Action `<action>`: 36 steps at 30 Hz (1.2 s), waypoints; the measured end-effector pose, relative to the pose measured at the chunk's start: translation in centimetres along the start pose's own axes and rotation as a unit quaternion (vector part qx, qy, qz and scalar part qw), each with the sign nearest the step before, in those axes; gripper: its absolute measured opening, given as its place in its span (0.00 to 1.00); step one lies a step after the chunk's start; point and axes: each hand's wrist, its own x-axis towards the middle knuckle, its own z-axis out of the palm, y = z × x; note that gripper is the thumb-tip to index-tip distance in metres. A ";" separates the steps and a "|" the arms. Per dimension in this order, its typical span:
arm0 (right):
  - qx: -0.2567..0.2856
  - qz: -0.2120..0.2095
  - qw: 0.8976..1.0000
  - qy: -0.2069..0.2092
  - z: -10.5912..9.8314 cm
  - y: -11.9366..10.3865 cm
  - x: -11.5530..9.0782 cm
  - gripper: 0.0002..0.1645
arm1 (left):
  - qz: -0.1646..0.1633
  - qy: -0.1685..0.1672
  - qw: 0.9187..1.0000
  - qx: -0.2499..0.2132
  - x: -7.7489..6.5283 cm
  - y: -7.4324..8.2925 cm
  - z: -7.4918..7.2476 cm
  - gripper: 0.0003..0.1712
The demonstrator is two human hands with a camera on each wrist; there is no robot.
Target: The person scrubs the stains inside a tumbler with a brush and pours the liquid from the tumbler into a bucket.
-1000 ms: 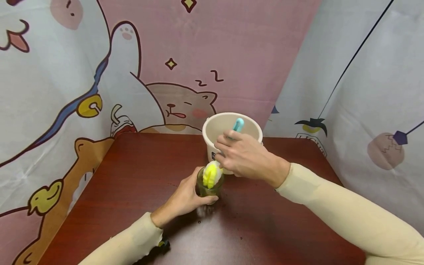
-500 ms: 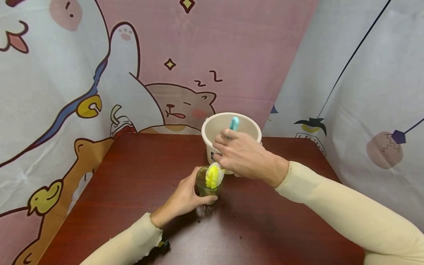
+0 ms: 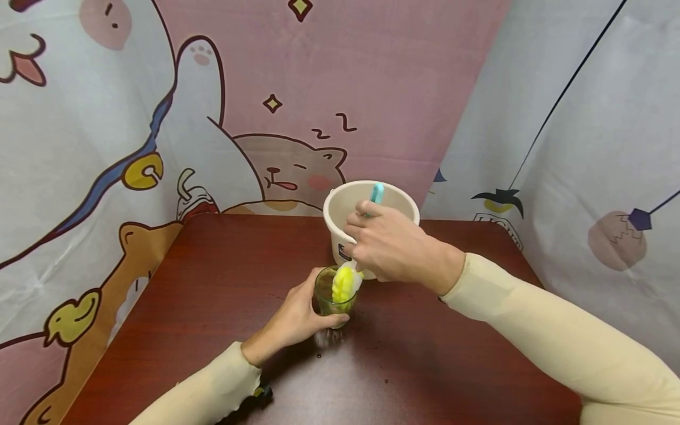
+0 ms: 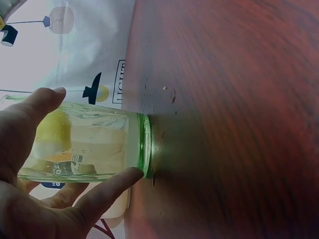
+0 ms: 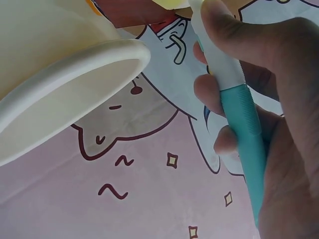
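My left hand [image 3: 297,316] grips a green-tinted clear glass [image 3: 326,304] low over the table, thumb and fingers on opposite sides. In the left wrist view the glass [image 4: 107,144] has its thick base close by the tabletop, with water drops on its wall. My right hand [image 3: 395,245] holds a sponge cup brush, its teal and white handle [image 5: 241,117] lying between thumb and curled fingers. The yellow and white sponge head [image 3: 345,284] sits in the mouth of the glass, against the right side of the rim. Through the glass wall the yellow sponge shows inside.
Right behind the glass a cream bucket [image 3: 336,235] stands at the back of the table, partly hidden by my right hand. Water drops dot the dark red wooden table [image 3: 228,260]. A small dark object [image 3: 262,392] lies by my left sleeve. Cartoon-printed cloth surrounds the table.
The sponge head has shifted a little to the right inside the glass, and the brush handle has swung slightly left. My left hand and the glass have stayed nearly still.
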 end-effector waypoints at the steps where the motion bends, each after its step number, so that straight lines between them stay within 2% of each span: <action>1: 0.005 0.001 1.000 -0.002 0.0 0.1 0.0 0.20 | 0.000 0.000 1.000 -0.001 0.0 0.0 0.0 0.53; 12: 0.073 0.023 0.997 -0.033 0.2 0.7 -0.3 0.21 | -0.003 -0.006 1.000 -0.008 0.0 0.1 -0.1 0.53; 26: 0.113 0.049 0.992 0.003 1.5 0.8 -1.4 0.23 | -0.012 -0.006 1.000 -0.001 0.0 0.0 -0.1 0.54; 36: 0.155 0.077 0.985 0.008 2.4 0.8 -2.7 0.20 | -0.010 -0.003 1.000 0.000 0.0 0.0 0.0 0.54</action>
